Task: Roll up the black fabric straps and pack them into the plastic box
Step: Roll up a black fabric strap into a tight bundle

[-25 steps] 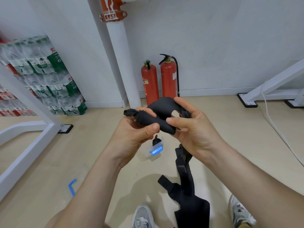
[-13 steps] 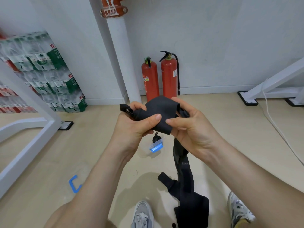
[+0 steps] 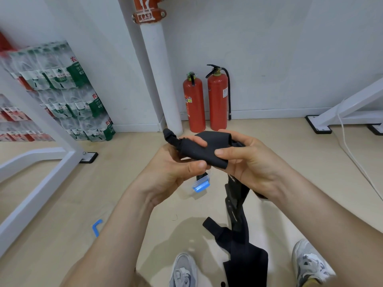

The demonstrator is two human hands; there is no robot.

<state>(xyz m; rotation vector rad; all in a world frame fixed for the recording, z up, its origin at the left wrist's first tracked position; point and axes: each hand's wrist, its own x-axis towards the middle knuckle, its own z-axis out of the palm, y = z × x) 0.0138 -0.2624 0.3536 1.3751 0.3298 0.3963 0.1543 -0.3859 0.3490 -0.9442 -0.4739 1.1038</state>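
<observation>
Black fabric strap [image 3: 204, 149] gripped between left hand [image 3: 170, 170] and right hand [image 3: 246, 164]

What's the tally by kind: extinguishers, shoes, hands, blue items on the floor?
Fire extinguishers: 2
Shoes: 2
Hands: 2, left hand and right hand, both gripping the black strap
Blue items on the floor: 2, plastic box and angled piece
Total: 8
</observation>
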